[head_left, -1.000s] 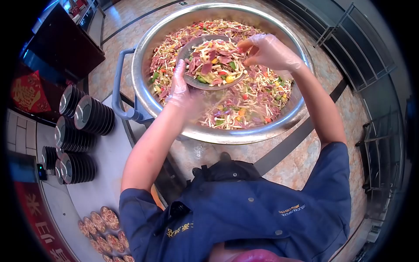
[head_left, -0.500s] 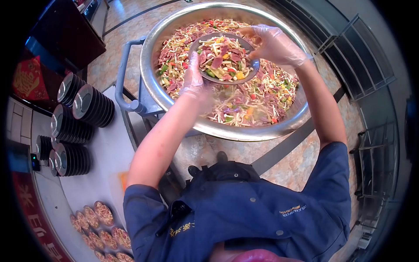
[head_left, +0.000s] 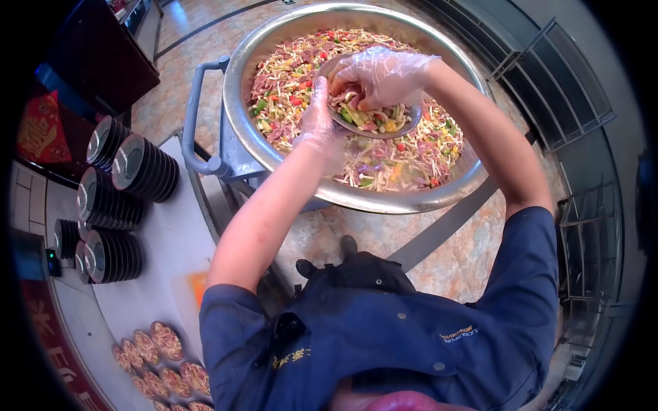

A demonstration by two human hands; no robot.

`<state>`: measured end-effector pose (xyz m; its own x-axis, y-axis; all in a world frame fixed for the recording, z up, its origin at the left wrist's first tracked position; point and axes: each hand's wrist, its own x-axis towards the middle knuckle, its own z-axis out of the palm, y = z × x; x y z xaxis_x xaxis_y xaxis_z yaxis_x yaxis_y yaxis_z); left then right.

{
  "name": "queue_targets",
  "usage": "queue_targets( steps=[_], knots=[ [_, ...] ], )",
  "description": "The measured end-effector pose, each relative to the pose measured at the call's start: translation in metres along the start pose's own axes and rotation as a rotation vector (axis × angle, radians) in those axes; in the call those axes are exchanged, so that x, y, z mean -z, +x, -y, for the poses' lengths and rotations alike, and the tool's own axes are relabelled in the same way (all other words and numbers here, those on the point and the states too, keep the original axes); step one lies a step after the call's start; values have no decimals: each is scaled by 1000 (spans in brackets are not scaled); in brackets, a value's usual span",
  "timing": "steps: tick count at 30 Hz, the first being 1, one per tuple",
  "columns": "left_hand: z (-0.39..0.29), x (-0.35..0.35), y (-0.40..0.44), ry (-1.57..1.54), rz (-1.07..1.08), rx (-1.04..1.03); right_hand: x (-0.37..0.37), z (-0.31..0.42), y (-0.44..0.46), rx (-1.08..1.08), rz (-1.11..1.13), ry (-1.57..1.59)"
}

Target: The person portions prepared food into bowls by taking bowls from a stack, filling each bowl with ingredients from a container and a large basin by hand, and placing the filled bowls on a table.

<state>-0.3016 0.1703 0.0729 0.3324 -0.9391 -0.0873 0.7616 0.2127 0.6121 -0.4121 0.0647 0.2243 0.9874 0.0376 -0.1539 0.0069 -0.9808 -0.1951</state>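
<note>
My left hand (head_left: 317,118), in a clear plastic glove, grips the left rim of a small dark round plate (head_left: 388,135). Sliced meat, pale strips like enoki mushrooms and pepper pieces (head_left: 373,120) are heaped on it. From above, my gloved right hand (head_left: 377,74) reaches over the plate, its curled fingers closed down on the food; the fingertips are partly hidden. The plate is held over a very large steel basin (head_left: 236,130) filled with the same mixture (head_left: 288,75).
A blue cart handle (head_left: 189,116) stands left of the basin. On the table (head_left: 164,240) at left are several stacks of dark plates (head_left: 145,168) and rows of filled plates (head_left: 166,340). Metal racks (head_left: 562,82) line the right wall.
My right hand has moved left from the plate's right rim onto the food. The plate has shifted slightly right and is still in my left hand.
</note>
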Motion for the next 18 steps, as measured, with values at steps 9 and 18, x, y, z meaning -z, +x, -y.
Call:
queue_targets(
  steps=[9, 18],
  knots=[
    [-16, -14, -49, -47, -72, -190, 52, -32, -82, 103, -580, 332],
    [-32, 9, -231, -236, -350, -595, -93, -188, -50, -309, 179, -189]
  ],
)
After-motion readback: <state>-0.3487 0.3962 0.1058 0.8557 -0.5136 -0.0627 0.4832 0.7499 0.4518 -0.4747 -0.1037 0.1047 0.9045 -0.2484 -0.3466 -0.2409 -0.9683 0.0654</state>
